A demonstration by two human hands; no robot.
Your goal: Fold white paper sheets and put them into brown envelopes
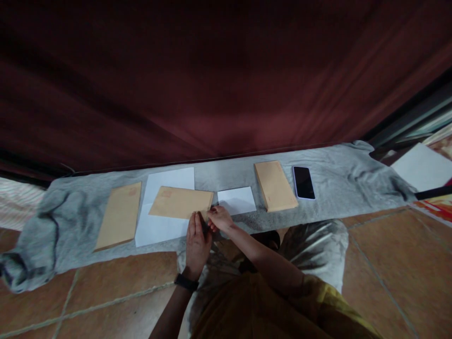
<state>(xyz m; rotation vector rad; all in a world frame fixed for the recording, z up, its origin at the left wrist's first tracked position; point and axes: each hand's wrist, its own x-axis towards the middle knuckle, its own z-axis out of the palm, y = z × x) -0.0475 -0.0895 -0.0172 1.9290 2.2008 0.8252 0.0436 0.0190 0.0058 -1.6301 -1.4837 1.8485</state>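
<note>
A brown paper envelope lies slantwise on top of a large white sheet of paper. At its lower right edge, my left hand has its fingers stretched out and resting on the envelope, with a dark band on the wrist. My right hand is closed, its fingers pinched at the envelope's right end. What lies under those fingertips is partly hidden. Just right of my right hand is a smaller piece of white paper.
Several brown envelopes in a stack and a smartphone lie to the right. Another brown envelope pile is at the left. All rest on a narrow surface covered in grey cloth, with a dark red curtain behind.
</note>
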